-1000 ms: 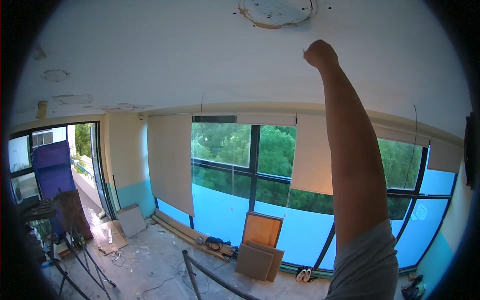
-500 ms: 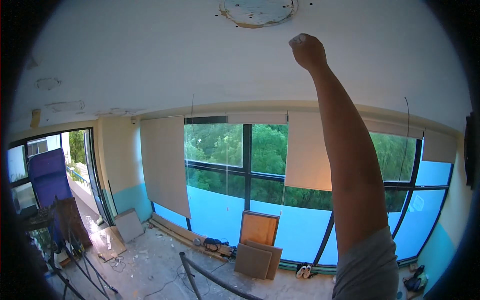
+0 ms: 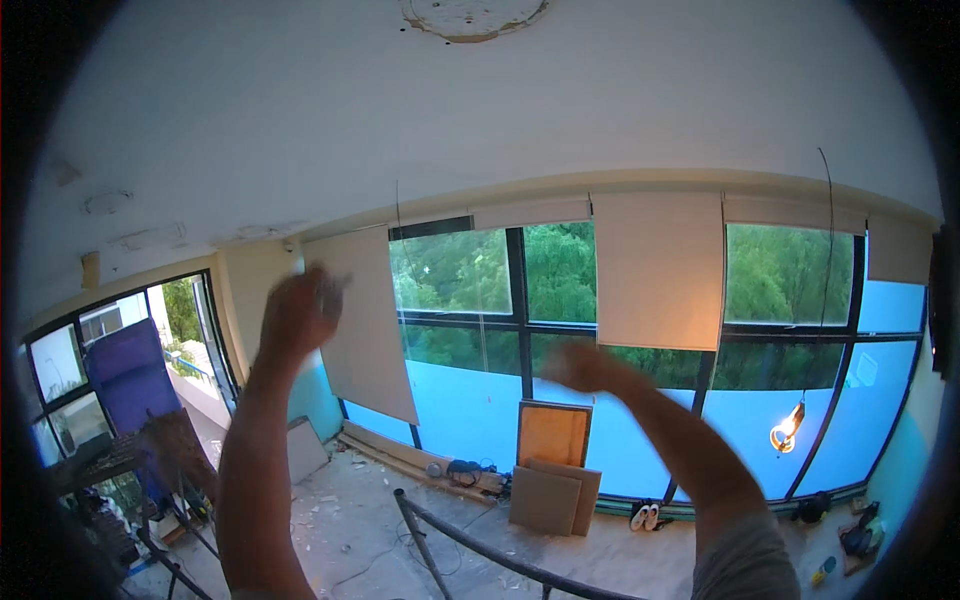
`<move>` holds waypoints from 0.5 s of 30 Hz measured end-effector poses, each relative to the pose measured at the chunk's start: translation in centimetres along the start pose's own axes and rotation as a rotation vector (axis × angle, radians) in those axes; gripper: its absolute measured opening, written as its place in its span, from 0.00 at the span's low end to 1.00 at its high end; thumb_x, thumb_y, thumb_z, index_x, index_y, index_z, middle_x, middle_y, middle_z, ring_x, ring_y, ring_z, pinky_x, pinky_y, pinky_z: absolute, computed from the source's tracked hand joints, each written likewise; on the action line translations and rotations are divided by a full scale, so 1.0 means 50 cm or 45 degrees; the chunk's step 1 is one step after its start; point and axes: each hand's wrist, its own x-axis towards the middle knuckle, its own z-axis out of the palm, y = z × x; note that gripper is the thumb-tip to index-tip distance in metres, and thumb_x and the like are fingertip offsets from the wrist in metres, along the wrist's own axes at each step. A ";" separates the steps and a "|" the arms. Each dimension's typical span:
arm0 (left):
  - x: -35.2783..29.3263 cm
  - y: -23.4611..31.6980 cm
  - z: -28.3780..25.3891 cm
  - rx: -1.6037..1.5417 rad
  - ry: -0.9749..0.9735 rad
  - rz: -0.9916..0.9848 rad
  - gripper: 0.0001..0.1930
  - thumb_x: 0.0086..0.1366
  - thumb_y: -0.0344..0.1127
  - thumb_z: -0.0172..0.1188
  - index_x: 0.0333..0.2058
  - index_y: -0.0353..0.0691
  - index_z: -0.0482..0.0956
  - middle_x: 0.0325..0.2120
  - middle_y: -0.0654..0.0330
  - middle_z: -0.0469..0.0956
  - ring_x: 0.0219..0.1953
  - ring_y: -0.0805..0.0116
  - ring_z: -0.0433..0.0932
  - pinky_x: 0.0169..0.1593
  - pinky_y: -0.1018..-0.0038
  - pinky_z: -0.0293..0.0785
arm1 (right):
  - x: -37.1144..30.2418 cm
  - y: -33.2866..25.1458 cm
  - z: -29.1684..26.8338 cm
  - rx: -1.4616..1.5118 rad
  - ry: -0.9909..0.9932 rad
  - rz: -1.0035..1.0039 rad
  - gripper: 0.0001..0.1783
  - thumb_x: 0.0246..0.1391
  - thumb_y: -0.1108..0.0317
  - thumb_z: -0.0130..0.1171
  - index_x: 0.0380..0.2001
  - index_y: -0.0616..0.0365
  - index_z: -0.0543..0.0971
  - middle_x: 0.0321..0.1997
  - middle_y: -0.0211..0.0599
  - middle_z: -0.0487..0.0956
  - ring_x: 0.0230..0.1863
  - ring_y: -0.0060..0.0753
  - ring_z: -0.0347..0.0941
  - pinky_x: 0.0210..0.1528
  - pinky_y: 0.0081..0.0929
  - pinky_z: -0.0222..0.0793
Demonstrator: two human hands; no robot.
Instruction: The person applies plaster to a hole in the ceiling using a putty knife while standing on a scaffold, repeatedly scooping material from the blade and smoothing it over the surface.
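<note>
My left hand (image 3: 303,312) is raised at the left, before the pale roller blind (image 3: 352,320). Its fingers are curled closed round something small and greyish that I cannot make out. Lower and nearer the middle, my right hand (image 3: 580,366) is in front of the window, its fingers smeared by motion. What it holds, if anything, does not show. Both hands are apart from each other. Overhead, the white ceiling (image 3: 600,110) has a round patch (image 3: 475,15) with a ragged brown edge and small dark holes around it.
A dark metal rail (image 3: 500,560) crosses below me. A lit bulb (image 3: 785,432) hangs at the right, near a thin wire (image 3: 827,240). Boards (image 3: 545,498) lean by the windows beside shoes (image 3: 645,516). Debris and cables lie on the floor (image 3: 400,545).
My right hand has come down from near the ceiling to window height. My left arm has risen into view. The whole view has shifted, and the lit bulb now shows.
</note>
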 end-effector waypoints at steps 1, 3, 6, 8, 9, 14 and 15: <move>0.073 0.011 -0.028 -0.056 0.174 0.161 0.10 0.53 0.37 0.57 0.24 0.37 0.69 0.21 0.48 0.72 0.27 0.47 0.73 0.31 0.57 0.70 | -0.058 0.035 0.159 0.151 -0.123 -0.074 0.15 0.55 0.58 0.45 0.25 0.57 0.74 0.30 0.44 0.72 0.35 0.44 0.70 0.39 0.40 0.65; 0.210 0.067 -0.070 0.066 0.141 0.075 0.09 0.53 0.36 0.57 0.26 0.38 0.69 0.22 0.49 0.74 0.28 0.46 0.74 0.33 0.58 0.71 | -0.217 0.115 0.490 0.351 -0.476 0.112 0.14 0.54 0.59 0.45 0.24 0.57 0.74 0.29 0.42 0.73 0.35 0.42 0.70 0.37 0.40 0.66; 0.345 0.097 -0.118 0.152 0.342 0.224 0.09 0.55 0.37 0.56 0.30 0.40 0.70 0.24 0.50 0.75 0.31 0.48 0.75 0.35 0.58 0.71 | -0.486 0.013 0.679 0.516 -0.813 0.643 0.16 0.46 0.53 0.51 0.24 0.56 0.76 0.28 0.41 0.75 0.34 0.41 0.72 0.37 0.39 0.67; 0.421 0.123 -0.126 0.212 0.388 0.263 0.09 0.55 0.38 0.56 0.33 0.41 0.72 0.26 0.50 0.76 0.32 0.49 0.75 0.37 0.59 0.72 | -0.653 -0.070 0.727 0.596 -0.866 0.931 0.20 0.41 0.49 0.55 0.25 0.55 0.78 0.28 0.40 0.76 0.33 0.40 0.72 0.36 0.39 0.67; 0.453 0.135 -0.135 0.288 0.449 0.249 0.11 0.55 0.38 0.55 0.37 0.43 0.72 0.28 0.51 0.77 0.34 0.50 0.76 0.39 0.60 0.72 | -0.709 -0.108 0.741 0.628 -0.876 1.009 0.21 0.39 0.47 0.57 0.25 0.55 0.78 0.27 0.39 0.76 0.33 0.40 0.73 0.36 0.39 0.68; 0.561 0.203 -0.135 0.386 0.524 0.218 0.17 0.56 0.38 0.54 0.46 0.47 0.72 0.36 0.52 0.77 0.40 0.53 0.76 0.44 0.62 0.72 | -0.866 -0.219 0.779 0.660 -0.803 1.273 0.30 0.28 0.38 0.66 0.26 0.54 0.82 0.26 0.37 0.79 0.32 0.39 0.75 0.36 0.38 0.69; 0.571 0.213 -0.127 0.386 0.562 0.241 0.17 0.56 0.38 0.53 0.46 0.47 0.72 0.37 0.52 0.77 0.40 0.53 0.76 0.45 0.61 0.72 | -0.879 -0.218 0.811 0.642 -0.798 1.297 0.30 0.28 0.38 0.66 0.26 0.54 0.82 0.26 0.37 0.79 0.32 0.39 0.75 0.36 0.38 0.69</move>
